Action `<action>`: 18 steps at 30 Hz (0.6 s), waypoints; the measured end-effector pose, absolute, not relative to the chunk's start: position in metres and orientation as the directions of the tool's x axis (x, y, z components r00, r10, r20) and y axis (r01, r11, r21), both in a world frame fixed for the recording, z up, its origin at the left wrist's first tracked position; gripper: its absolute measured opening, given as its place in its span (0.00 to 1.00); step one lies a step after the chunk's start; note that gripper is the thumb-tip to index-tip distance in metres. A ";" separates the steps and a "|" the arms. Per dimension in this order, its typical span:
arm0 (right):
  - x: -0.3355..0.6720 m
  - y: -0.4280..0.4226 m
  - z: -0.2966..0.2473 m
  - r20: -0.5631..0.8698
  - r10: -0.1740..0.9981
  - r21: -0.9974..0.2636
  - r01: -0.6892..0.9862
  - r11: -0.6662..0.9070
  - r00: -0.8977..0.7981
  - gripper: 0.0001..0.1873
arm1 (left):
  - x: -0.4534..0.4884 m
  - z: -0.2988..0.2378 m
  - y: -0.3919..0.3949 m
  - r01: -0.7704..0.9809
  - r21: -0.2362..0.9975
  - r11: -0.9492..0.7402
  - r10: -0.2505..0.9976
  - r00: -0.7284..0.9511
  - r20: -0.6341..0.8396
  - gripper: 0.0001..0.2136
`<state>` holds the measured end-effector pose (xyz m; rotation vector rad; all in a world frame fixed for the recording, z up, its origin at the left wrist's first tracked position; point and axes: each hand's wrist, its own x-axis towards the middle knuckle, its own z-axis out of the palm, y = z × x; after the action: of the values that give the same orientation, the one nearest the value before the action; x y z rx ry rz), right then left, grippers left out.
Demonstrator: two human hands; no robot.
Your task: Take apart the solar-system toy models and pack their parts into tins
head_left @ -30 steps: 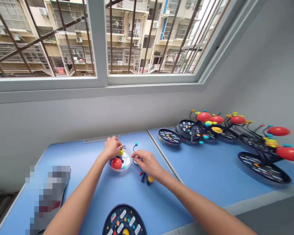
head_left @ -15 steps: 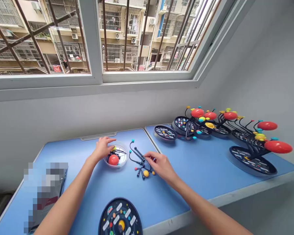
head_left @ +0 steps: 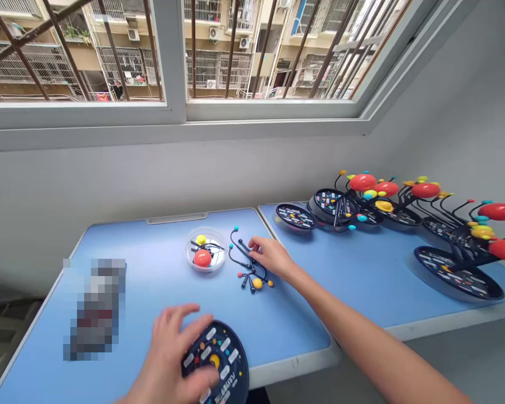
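Note:
My left hand [head_left: 174, 356] hovers at the near edge of the table, slightly blurred, its fingers spread over the left side of a round black base [head_left: 229, 359] printed with planets and labels. It holds nothing. Further off, my right hand [head_left: 269, 257] has its thumb and fingers closed on a thin black rod [head_left: 246, 248]. That rod lies among curved black arms tipped with small coloured balls, including a yellow ball [head_left: 257, 283]. Beside them stands a clear round dish [head_left: 188, 259] holding a red dome [head_left: 202, 258], a yellow ball [head_left: 201, 239] and several black pieces.
At the right, several finished planet models [head_left: 458, 280] with red domes stand on black bases. A round black-topped case [head_left: 295, 217] sits at their left. A pixelated package [head_left: 99, 308] lies on the left of the blue table [head_left: 151, 292]. The window wall runs behind.
My left hand has left the clear dish and come down toward me, over the round black base. My right hand stays by the black arms. The view has shifted, moving things rightward.

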<state>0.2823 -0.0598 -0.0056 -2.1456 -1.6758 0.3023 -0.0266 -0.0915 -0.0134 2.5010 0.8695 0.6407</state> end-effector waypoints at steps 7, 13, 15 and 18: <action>0.287 -0.050 -0.011 0.106 0.957 -0.417 0.886 -0.204 0.271 0.11 | -0.035 -0.027 -0.115 0.525 0.401 -0.751 0.582 0.813 0.025 0.25; 0.296 -0.055 -0.026 0.162 0.944 -0.456 0.870 -0.187 0.288 0.14 | -0.032 -0.016 -0.114 0.372 0.445 -0.814 0.396 0.917 -0.042 0.31; 0.296 -0.058 -0.025 0.172 0.942 -0.466 0.866 -0.179 0.288 0.13 | -0.033 -0.015 -0.121 0.285 0.466 -0.838 0.297 0.953 -0.049 0.32; 0.284 -0.086 -0.005 0.247 0.919 -0.464 0.871 -0.164 0.305 0.12 | -0.033 -0.015 -0.126 0.259 0.475 -0.841 0.280 0.960 -0.028 0.26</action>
<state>0.2844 -0.0859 -0.0048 -2.0534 -1.5840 0.1221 -0.0332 -0.1262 -0.0145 2.6193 0.3839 0.0578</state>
